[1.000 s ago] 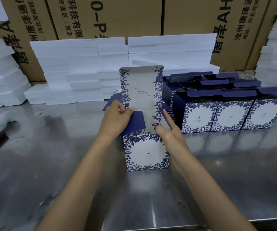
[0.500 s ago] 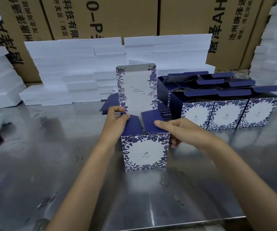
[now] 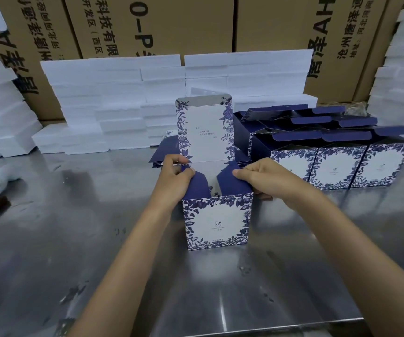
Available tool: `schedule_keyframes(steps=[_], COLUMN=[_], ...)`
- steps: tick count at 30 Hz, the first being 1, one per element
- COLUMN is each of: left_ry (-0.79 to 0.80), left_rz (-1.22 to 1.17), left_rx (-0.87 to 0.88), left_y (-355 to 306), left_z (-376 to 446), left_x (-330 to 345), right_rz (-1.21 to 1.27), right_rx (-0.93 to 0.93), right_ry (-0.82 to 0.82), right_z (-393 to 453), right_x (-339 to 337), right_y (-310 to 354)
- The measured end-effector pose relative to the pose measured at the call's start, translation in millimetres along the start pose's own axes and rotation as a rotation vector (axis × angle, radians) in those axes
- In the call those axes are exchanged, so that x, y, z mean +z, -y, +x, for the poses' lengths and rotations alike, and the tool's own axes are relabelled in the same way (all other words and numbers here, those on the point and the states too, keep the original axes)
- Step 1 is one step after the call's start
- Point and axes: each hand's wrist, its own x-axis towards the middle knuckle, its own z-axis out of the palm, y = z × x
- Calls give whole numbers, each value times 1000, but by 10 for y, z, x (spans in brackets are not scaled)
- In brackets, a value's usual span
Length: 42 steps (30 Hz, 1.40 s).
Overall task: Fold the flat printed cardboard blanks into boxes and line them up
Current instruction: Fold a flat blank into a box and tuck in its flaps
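Cardboard box [image 3: 216, 222] at frame centre on steel table [image 3: 74, 239], left hand [image 3: 175, 177] and right hand [image 3: 260, 177] curled pinching navy side flaps [image 3: 230, 183] inward, tall lid [image 3: 204, 130] upright; uneven pressure could crease flaps or skew box.

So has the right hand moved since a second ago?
Yes. The right hand has come in from the side of the box and up onto the top, where it now pinches the right inner flap and folds it inward.
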Motion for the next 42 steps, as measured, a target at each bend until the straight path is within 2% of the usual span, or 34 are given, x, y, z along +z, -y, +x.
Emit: schedule_keyframes(steps=[9,14,19,22,27,29,33,36,39,42], left_ry=[5,5,-5,-1,2,22,-64,-153,-146,-135], left_rz=[25,44,71,99,57,38,74,8,-45,-39], left_rx=[7,13,1,-16,-10,8,41,88,115,56], left_y=[-25,-21,-34,-20,-59,-69,-63,-47,-14,-37], left_z=[-22,-36,-57,-57,-87,-105,-147,-216,-262,-210], left_x=[-5,5,0,1,0,-3,45,47,39,21], right_rz=[-22,-13,-29,10,30,49,256,266,220,154], right_rx=[2,-19,1,-16,-10,-41,-154,-177,-149,-145], right_ry=[40,-78,-12,-112,-156,-252,-345,-316,-268,-232], right_z=[91,152,223,231,256,253,190,146,130,151], right_x=[-52,32,-37,18,26,36,48,6,3,2], right_y=[20,-26,13,-43,-40,-16,-1,7,5,-1])
